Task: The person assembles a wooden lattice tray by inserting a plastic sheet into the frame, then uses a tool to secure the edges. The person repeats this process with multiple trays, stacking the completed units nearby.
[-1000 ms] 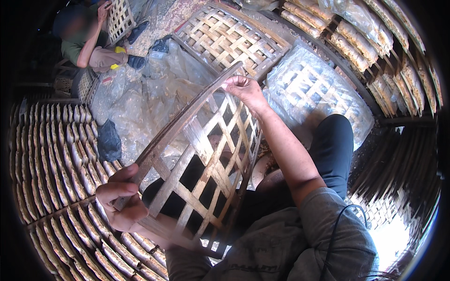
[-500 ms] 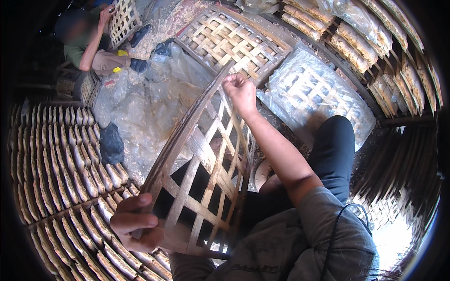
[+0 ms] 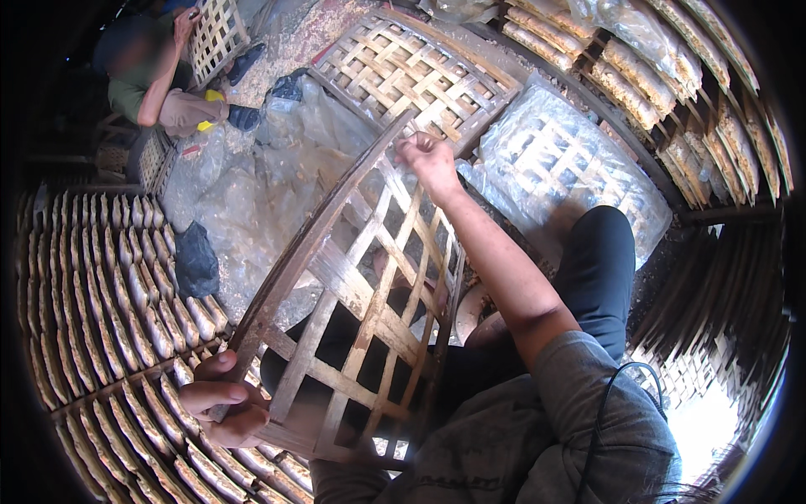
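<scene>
A wood-framed rack of woven bamboo slats [image 3: 340, 277] stands tilted in front of me, its open lattice showing my dark trouser legs behind. My left hand [image 3: 225, 401] is closed round the lower left corner of its frame, thumb and fingers on either side of the wooden bar. With bent fingers, my right hand [image 3: 430, 164] pinches the rack near its far upper corner. The far corner of the frame overlaps, in my view, another woven rack [image 3: 416, 71] lying beyond it.
Clear plastic covers a third rack [image 3: 571, 151] at the right. Crumpled plastic sheeting [image 3: 277, 168] and a black bag [image 3: 197, 259] lie at left centre. Rows of long pale crumbly pieces [image 3: 101, 294] fill the left. A seated co-worker [image 3: 134, 92] holds a similar rack [image 3: 220, 42].
The held rack has swung slightly left and turned, so more of its lattice face shows. My left hand has shifted left with the corner; my right hand has barely moved.
</scene>
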The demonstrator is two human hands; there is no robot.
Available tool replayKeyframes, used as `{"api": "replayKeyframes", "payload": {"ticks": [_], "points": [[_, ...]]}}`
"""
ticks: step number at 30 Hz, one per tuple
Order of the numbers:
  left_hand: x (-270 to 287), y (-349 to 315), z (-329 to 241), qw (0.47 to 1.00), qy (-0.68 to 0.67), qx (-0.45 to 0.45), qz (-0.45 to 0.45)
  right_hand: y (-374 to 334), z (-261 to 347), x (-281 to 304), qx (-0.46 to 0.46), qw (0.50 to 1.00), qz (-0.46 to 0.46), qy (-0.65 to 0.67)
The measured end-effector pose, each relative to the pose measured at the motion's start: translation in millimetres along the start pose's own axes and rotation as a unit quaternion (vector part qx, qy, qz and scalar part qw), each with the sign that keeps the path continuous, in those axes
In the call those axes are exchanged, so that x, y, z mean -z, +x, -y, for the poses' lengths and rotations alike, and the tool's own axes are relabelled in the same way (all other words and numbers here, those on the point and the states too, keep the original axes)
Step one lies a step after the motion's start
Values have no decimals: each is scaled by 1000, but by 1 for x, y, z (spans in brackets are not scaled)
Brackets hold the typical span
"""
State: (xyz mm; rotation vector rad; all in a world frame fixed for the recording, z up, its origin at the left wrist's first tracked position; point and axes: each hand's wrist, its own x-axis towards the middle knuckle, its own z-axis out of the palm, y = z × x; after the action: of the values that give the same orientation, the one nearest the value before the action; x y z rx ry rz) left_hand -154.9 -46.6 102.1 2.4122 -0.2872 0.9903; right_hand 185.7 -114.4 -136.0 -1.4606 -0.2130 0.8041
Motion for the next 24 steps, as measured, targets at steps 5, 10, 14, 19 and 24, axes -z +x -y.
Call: {"api": "replayKeyframes", "payload": {"ticks": [5, 10, 14, 19, 24], "points": [[-5, -4, 0, 999, -35, 1, -35, 1, -4, -2, 68, 997, 10, -30], [0, -18, -2, 997, -42, 13, -58, 9, -3, -4, 61, 995, -42, -61], [0, -11, -4, 998, -42, -17, -51, 14, -4, -7, 68, 990, -89, -88], [-7, 6, -9, 999, -33, -31, -27, 19, 5, -10, 32, 982, -121, -140], [-8, -2, -8, 998, -32, -7, -52, 19, 4, -26, 62, 962, -138, -229]]}}
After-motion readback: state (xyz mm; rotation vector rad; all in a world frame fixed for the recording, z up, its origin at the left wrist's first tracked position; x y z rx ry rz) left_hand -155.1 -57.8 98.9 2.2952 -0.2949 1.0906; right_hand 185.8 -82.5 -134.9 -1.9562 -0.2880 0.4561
